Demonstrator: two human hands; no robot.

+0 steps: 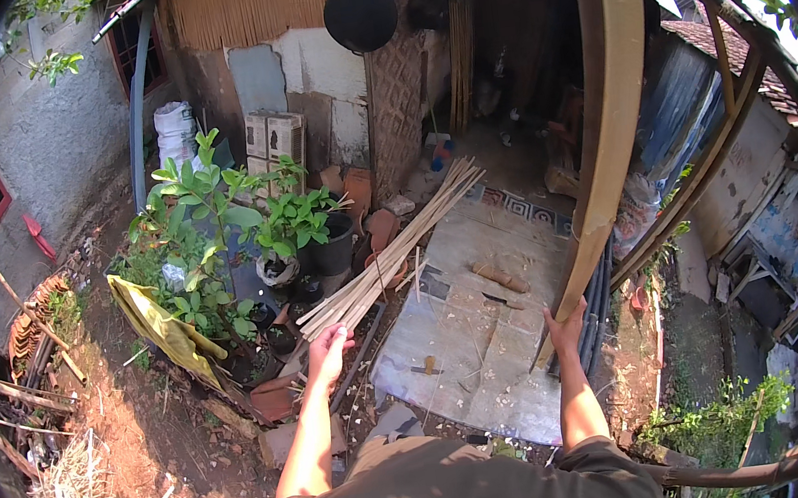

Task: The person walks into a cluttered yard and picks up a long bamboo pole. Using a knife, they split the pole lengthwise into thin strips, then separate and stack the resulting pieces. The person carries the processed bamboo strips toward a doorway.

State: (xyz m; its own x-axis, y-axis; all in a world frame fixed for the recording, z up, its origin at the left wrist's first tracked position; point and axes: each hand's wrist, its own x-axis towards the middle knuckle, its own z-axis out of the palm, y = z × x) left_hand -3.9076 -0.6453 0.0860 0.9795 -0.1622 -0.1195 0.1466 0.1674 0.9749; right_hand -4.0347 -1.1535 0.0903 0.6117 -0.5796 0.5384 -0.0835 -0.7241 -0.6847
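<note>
My right hand (568, 324) grips the lower end of a long split bamboo pole (608, 78), which rises steeply past the top of the picture. Left of it, my left hand (329, 351) is raised with its fingers curled in. Whether anything lies inside those fingers is hidden. Just beyond that hand are the near ends of a bundle of pale bamboo strips (400, 254), lying slanted along the left side of a worn slab (474, 388). A short brown wooden piece (500, 278) and a small yellowish piece (426, 366) rest on the slab.
Potted leafy plants (291, 207) and a yellow sheet (167, 325) stand left of the strips. Dark pipes (599, 305) run along the slab's right edge. A curved timber (707, 184) slants across the right. Ahead is a shaded doorway (516, 68), with a black wok (361, 15) hung beside it.
</note>
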